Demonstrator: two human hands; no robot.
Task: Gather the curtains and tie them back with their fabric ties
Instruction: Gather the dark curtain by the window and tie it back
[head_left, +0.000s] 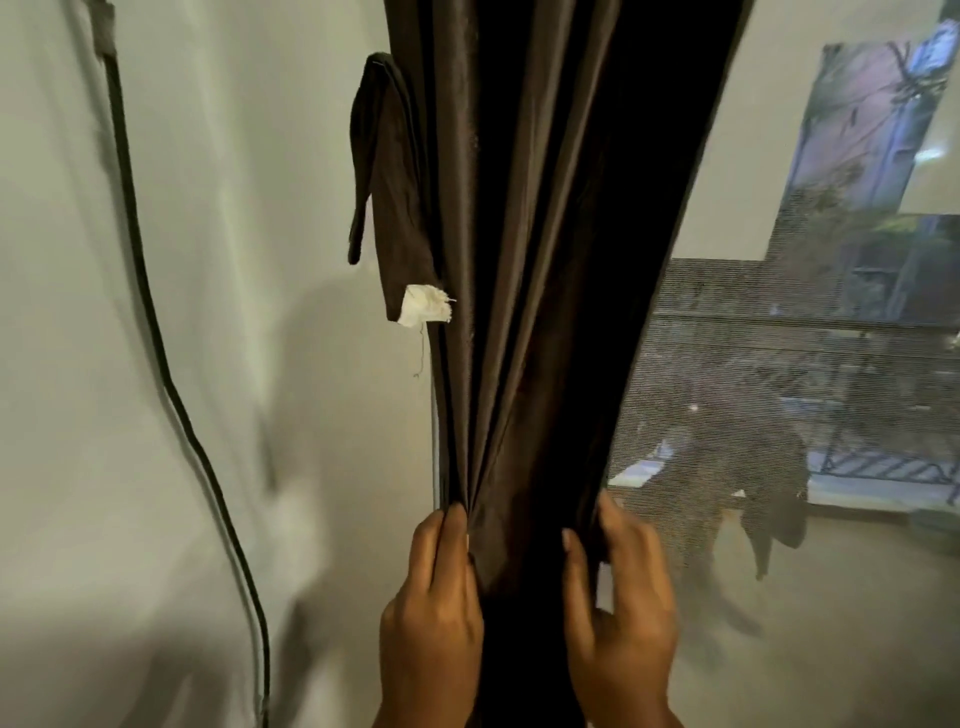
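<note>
A dark brown curtain (530, 260) hangs bunched into narrow folds at the left edge of a window. My left hand (431, 618) grips its left folds low down, fingers curled into the cloth. My right hand (618, 603) grips the right edge of the bundle at the same height, thumb in front. A matching brown fabric tie (389, 182) hangs looped on the wall just left of the curtain, with a frayed white patch (423, 306) at its lower end. Neither hand touches the tie.
A pale wall (234, 312) fills the left side, with a dark cable (156, 332) running down it. To the right is the window with a mesh screen (753, 415), showing buildings and railings outside.
</note>
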